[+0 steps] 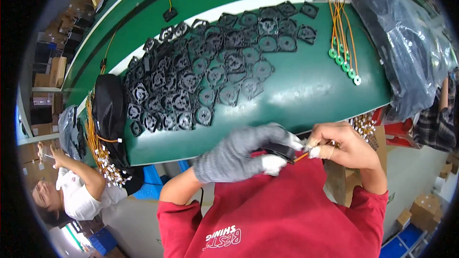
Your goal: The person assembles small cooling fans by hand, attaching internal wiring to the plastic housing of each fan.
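Note:
My left hand point(234, 155), in a grey knit glove with white fingertips, is closed around a black fan housing point(279, 151) in front of the table's near edge. Its fingers cover much of the housing. From the housing an orange wire point(301, 157) runs to my right hand point(346, 144). That hand is bare apart from pale coverings on the fingertips, and thumb and forefinger pinch the wire close to the left fingertips. Beyond my hands, many black fan housings point(215, 74) lie spread over the green table point(311, 86); some overlap.
Orange wires with green ring-shaped boards point(345, 67) lie at the table's right. A grey plastic bag point(406, 43) drapes over the right end. A black bag point(109, 114) and bundled wires with white connectors point(107, 167) hang at the left, near another person point(83, 188).

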Demonstrator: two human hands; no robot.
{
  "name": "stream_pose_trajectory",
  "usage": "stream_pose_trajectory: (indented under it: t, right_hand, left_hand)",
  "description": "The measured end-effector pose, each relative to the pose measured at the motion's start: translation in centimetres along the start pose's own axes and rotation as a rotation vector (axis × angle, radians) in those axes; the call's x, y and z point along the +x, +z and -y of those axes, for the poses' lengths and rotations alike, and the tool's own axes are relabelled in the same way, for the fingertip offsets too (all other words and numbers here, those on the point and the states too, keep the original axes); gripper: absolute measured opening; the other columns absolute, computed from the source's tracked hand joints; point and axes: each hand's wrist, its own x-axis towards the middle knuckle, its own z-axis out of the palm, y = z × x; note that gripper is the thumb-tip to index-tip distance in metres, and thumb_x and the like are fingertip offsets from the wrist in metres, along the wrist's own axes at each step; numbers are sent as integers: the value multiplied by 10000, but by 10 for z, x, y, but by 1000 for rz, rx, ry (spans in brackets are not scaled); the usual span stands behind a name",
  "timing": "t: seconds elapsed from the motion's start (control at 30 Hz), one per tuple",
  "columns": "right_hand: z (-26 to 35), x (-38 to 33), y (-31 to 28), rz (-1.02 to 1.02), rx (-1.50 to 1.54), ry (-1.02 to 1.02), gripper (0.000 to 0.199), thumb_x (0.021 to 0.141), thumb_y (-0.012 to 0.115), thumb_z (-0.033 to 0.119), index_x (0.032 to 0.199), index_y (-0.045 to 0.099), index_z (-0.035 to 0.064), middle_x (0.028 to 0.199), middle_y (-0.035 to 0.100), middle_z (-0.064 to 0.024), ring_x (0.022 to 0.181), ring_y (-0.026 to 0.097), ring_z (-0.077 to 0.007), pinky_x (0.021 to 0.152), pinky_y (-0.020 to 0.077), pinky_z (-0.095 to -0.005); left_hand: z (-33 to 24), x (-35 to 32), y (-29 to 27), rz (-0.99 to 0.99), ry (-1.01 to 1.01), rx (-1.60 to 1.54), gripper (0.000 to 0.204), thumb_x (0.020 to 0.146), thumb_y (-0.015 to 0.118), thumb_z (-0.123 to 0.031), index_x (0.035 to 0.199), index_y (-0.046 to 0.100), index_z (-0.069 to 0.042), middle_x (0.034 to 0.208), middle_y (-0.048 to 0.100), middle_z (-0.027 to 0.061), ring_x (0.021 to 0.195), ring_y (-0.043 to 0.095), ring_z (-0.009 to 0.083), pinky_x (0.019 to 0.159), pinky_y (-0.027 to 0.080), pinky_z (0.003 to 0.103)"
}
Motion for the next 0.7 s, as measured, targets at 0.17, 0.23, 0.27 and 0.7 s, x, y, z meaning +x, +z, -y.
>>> stream_pose_trajectory:
  t: [0.17,0.23,0.27,0.7]
  right_hand:
    - [19,-3,-65,-973,-922,-171,180,756,569,11,936,568,6,930,574,-138,854,555,-274,770,425,-342]
    - [29,7,-97,-1495,-1578,-318,252,764,565,16,1016,568,35,1077,537,-141,1030,484,-296,881,370,-373]
    - [29,7,-102,-1508,-1592,-313,252,764,565,16,1016,568,35,1077,537,-141,1030,484,-296,881,370,-373]
    - [-61,-10,-68,-661,-1327,93,355,688,568,42,1039,554,96,1108,512,-101,961,514,-269,831,407,-375]
  left_hand:
    - [-37,49,-65,-443,295,-119,281,795,600,-105,1050,510,-30,925,583,115,835,592,206,792,479,314]
    - [-48,83,-109,-553,401,-351,239,818,553,-83,1034,492,-1,941,575,148,878,592,253,825,486,343]
    - [-46,103,-139,-595,501,-493,218,827,527,-62,1026,482,15,951,569,169,898,588,285,841,491,373]
    - [40,204,-260,-1059,-352,1088,512,672,665,-407,978,577,-6,934,612,189,861,604,276,781,477,362]
